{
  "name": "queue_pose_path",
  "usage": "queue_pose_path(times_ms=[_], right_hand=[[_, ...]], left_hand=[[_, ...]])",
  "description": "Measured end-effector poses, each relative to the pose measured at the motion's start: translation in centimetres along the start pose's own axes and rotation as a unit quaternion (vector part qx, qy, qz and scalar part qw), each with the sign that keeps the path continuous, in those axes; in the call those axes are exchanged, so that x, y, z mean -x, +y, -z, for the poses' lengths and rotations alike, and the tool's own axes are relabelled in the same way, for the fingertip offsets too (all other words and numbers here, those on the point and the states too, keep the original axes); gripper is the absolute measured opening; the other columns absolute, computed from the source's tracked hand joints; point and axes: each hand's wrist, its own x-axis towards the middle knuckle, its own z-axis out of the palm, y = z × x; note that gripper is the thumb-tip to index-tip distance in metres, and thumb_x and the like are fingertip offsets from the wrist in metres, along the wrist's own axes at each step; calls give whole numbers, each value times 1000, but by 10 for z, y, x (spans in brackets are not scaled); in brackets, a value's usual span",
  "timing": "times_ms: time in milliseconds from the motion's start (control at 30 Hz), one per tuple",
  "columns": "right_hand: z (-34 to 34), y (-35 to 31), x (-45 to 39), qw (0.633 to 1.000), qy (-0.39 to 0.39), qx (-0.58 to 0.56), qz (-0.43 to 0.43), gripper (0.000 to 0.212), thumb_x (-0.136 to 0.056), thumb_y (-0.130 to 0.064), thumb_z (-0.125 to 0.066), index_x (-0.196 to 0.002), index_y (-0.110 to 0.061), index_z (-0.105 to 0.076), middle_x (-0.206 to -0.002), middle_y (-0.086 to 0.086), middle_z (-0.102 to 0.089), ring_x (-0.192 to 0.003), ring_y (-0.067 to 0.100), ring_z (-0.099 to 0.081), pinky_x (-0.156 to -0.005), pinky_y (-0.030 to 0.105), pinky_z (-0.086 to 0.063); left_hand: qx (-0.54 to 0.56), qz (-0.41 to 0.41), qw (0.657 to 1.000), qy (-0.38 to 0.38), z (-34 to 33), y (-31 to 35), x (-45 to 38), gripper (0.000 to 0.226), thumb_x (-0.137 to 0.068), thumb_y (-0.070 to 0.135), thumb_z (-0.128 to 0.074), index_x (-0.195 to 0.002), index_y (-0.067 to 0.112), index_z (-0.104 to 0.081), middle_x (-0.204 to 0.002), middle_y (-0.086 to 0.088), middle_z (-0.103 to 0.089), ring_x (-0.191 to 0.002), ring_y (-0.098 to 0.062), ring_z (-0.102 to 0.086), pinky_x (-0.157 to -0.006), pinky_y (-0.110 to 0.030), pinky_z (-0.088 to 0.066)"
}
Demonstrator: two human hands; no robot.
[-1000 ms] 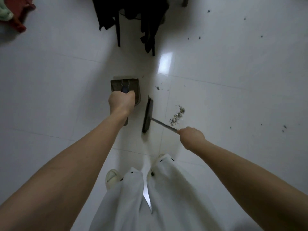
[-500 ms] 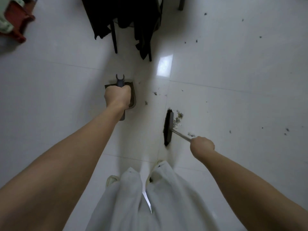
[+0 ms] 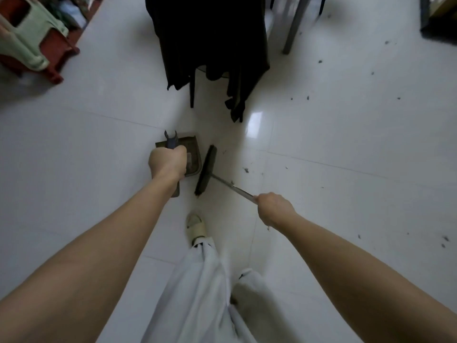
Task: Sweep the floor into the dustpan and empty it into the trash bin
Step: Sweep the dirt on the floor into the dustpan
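Since the earlier picture, the long black brush head [image 3: 206, 170] is pushed right beside the flat brown dustpan [image 3: 193, 154] on the white tiled floor [image 3: 333, 134]. Left hand [image 3: 167, 162] fingers are curled round the dustpan handle; right hand [image 3: 275, 208] fingers are curled round the thin metal broom handle [image 3: 232, 186]. Dirt specks [image 3: 246, 170] are left to sweep.

home rm, white tile floor [image 3: 99, 149], stacked plastic stools [image 3: 32, 38], clothes over chair [image 3: 212, 40]

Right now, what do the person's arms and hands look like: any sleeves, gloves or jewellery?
Both forearms are bare up to the frame's edge, with no sleeve showing. The left hand and right hand wear no gloves, and no ring, watch or bracelet is visible. Lower down, loose white trousers and a pale shoe show.
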Motion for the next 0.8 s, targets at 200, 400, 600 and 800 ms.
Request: queue_pose_path(times_ms=[200, 400, 600, 800], right_hand=[[23, -88, -92, 1000, -22, 7, 11, 40, -95, -3, -35, -130, -12, -55, -116, 13, -60, -104, 29, -60, -78, 34, -49], [37, -150, -169, 998, -63, -6, -14, 39, -96, -6, -36, -131, -10, -52, -122, 13, -58, -110, 29, -57, -86, 35, -48], [56, -127, -169, 991, -84, -16, -106, 39, -95, -7, -35, -130, -12, -52, -118, 10, -58, -106, 27, -58, -79, 34, -49], [80, -98, -153, 975, -92, -53, -196, 36, -93, -3, -37, -125, -5, -52, -116, 12, -58, -100, 27, -60, -79, 32, -51]], left_hand=[[25, 24, 999, 9, 34, 14, -94, 17, -84, 12, -51, -68, 9, -49, -66, -8, -51, -46, -19, -43, -43, -21, -32], [37, 37, 999, -10, 49, 27, -161, 11, -87, 11, -51, -76, 8, -50, -60, -5, -46, -41, -16, -38, -36, -13, -29], [69, 56, 995, -42, 39, 59, -189, 17, -87, 13, -51, -71, 9, -52, -55, -2, -46, -36, -13, -39, -36, -14, -29], [132, 106, 978, -122, 30, 86, -199, 31, -88, 12, -51, -61, 17, -36, -31, 9, -32, -26, -7, -26, -34, -14, -22]])
